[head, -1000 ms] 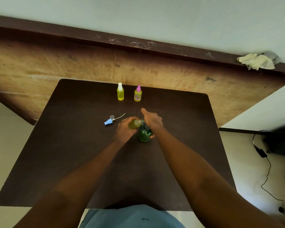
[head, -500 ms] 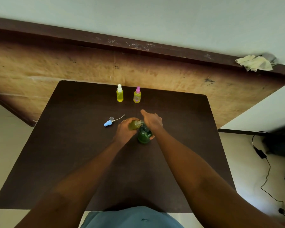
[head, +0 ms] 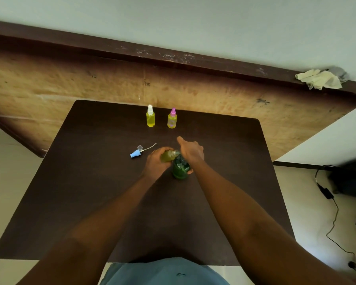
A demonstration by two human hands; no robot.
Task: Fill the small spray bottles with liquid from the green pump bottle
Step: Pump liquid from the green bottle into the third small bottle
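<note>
Dark desk [head: 90, 202], two filled spray bottles [head: 150, 119] at its far edge. Left grip [head: 156, 161] clamps the open small bottle [head: 168, 156], tilted against the green pump bottle [head: 180, 169]; right grip [head: 190, 151] cups its pump head. A misaligned spout would likely spill liquid.

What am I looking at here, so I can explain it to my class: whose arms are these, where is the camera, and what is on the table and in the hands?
There is no machine here. A person works with bare hands, and one camera worn on the head looks down at them. On the dark brown table stand a white-capped yellow spray bottle and a pink-capped yellow spray bottle. A loose blue spray head with a thin tube lies nearer. The left hand holds a small bottle of yellow-green liquid, tilted toward the dark green plastic pump bottle. The right hand covers that bottle's pump top.
</note>
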